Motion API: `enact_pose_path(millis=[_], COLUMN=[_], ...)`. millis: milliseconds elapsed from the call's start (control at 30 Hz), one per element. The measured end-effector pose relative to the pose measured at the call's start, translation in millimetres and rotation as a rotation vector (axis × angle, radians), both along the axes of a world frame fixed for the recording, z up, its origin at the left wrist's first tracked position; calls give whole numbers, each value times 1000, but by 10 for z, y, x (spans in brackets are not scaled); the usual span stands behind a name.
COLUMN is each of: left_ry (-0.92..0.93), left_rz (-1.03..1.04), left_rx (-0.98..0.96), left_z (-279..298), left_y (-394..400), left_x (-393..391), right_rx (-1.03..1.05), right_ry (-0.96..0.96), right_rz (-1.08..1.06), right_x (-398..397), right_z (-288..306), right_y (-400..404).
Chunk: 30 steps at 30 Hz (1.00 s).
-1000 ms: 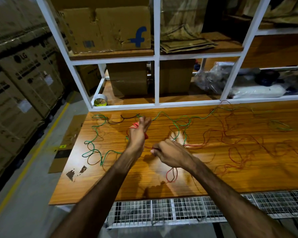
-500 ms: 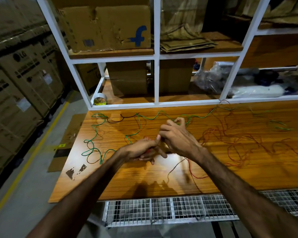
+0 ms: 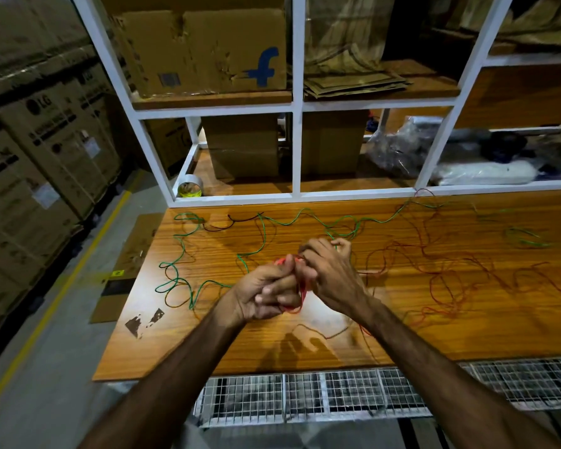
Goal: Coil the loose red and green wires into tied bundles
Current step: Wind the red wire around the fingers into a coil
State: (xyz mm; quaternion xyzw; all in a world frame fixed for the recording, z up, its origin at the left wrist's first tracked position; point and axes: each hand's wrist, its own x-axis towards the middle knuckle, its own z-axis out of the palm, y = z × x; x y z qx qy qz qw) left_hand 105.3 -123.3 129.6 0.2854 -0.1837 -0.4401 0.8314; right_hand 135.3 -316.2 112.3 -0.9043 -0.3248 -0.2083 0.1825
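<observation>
Honestly a lot here is hard to read. The left hand and right hand are pressed together, so most of the red wire they grip is buried between the fingers, and you can't tell how many loops it makes. The loose red strands on the right of the table smear into the wood grain. The green wire disappears behind the right hand. The far-right green bit is blurry. Both forearms run off the bottom edge, and the LG boxes are cut off at the left.
</observation>
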Motion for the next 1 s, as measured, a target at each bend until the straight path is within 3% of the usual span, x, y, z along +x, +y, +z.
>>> enact_pose_path(millis=[100,200,300,467,567,700,900,1000], left_ry=[144,157,191,341,281,53,-196,-257], left_rz=[201,357,476,916,1096,1200,1171,1039], left_rx=[-124,-169,-201,-193,-47,229,697,812], left_z=[26,-13,109,232,166,55,-172,-229], left_y=[-12,6,-33,-123,-128,-93,-101,-102], left_x=[90,155,157,362,438,428,382,343], right_rx=[35,75,245,411,408,235,58,27], right_ry=[153,322,598,840,810,750,735,691], right_rz=[-55,-64,-19,22,62,101,108,34], right_x=[-41,-58,-43,-101,-122,-100,36,130], right_z=[-61,-24,50,92,75,63,210,330], right_y=[30,84,123,267,325,293,214,154])
